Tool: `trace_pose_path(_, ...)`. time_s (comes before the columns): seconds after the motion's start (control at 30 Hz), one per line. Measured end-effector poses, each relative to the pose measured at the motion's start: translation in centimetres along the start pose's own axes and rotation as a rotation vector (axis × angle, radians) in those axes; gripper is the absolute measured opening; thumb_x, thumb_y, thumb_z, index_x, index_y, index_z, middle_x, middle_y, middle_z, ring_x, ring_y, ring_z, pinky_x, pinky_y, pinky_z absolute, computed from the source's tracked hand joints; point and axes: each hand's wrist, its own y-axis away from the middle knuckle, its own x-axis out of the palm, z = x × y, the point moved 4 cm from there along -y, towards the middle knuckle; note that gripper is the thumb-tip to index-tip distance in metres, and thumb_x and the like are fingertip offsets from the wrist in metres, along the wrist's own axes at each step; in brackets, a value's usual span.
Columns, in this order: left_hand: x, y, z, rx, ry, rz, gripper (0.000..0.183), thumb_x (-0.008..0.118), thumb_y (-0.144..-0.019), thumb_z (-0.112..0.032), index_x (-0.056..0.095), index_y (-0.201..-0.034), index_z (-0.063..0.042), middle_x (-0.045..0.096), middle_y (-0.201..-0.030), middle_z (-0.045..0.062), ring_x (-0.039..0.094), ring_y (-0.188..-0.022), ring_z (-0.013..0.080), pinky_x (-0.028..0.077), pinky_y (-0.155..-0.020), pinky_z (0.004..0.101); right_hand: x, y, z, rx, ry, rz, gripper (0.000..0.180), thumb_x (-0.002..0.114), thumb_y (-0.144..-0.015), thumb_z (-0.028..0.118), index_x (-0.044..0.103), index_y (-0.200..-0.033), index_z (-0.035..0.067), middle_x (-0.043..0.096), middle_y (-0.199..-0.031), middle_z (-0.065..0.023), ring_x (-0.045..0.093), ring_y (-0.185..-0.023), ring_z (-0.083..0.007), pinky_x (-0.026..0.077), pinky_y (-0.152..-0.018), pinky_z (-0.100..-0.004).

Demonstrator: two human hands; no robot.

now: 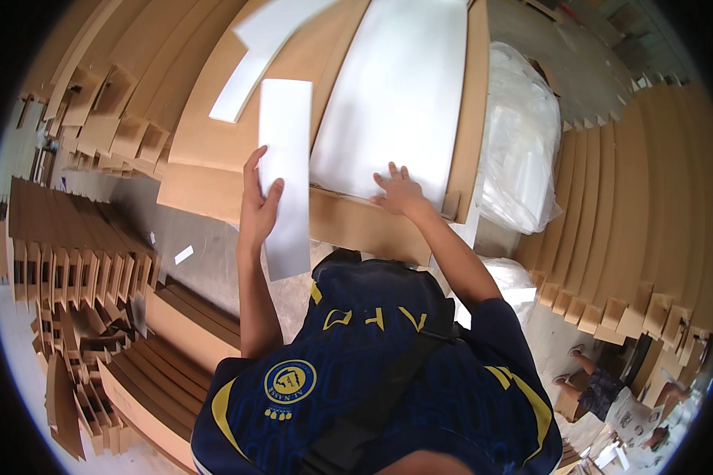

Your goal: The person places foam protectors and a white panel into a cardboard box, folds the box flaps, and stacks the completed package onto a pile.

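My left hand grips a long white foam strip by its left edge, thumb on top and fingers behind. The strip extends past the near side of an unfolded cardboard box. With fingers spread, my right hand rests at the near end of a large white panel, which lies in the box. A cardboard flap borders the panel on my side. Farther up on the left cardboard lies another white strip, touching or joined to a wider white piece.
Stacked cardboard boxes stand on the right, with more folded cardboard on the left. Plastic-wrapped white pieces sit right of the box. A white scrap lies on the floor. Another person is at the lower right.
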Motion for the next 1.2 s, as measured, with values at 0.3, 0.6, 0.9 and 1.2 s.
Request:
trace_pose_path(0.3, 7.6, -5.7, -10.4, 0.408, -0.437, 0.296, 0.047, 0.067, -0.092, -0.008, 0.056, -0.137, -0.013, 0.068, -0.118, 0.014, 0.064, -0.105, 0.0333, 0.048, -0.095, 0.0419, -4.2, 3.6, -5.8, -0.095, -1.487, -0.617, 0.027, 0.049, -0.104, 0.015, 0.063, -0.127, 0.010, 0.068, -0.111, -0.0060, 0.063, -0.088, -0.0132, 0.052, -0.071, -0.0277)
trace_pose_path(0.6, 17.9, -7.1, -1.0, 0.566, -0.765, 0.831, 0.045, 0.066, -0.088, -0.005, 0.068, -0.127, -0.026, 0.070, -0.101, 0.008, 0.065, -0.097, 0.0296, 0.046, -0.091, 0.0453, -7.5, 17.8, -15.6, 0.214, -1.487, -1.454, 0.020, 0.044, -0.104, 0.011, 0.054, -0.120, 0.003, 0.065, -0.114, -0.0113, 0.067, -0.091, -0.0191, 0.056, -0.072, -0.0304)
trace_pose_path(0.9, 18.2, -2.9, 5.0, 0.450, -0.743, 0.887, 0.046, 0.066, -0.092, -0.016, 0.061, -0.136, -0.024, 0.071, -0.104, 0.010, 0.066, -0.098, 0.0327, 0.050, -0.089, 0.0472, -0.7, 19.4, -15.0, 0.280, -1.509, -1.382, 0.013, 0.049, -0.103, 0.007, 0.059, -0.111, 0.004, 0.069, -0.103, -0.0073, 0.068, -0.084, -0.0151, 0.055, -0.068, -0.0265)
trace_pose_path(1.2, 16.0, -4.1, 4.6, 0.468, -0.509, 0.777, 0.042, 0.063, -0.097, -0.035, 0.062, -0.134, -0.015, 0.067, -0.124, 0.014, 0.061, -0.115, 0.0348, 0.042, -0.106, 0.0459, -1.7, 16.2, -12.2, 0.202, -1.487, -1.269, 0.013, 0.051, -0.104, 0.010, 0.061, -0.110, 0.003, 0.069, -0.102, -0.0073, 0.068, -0.083, -0.0140, 0.056, -0.067, -0.0265)
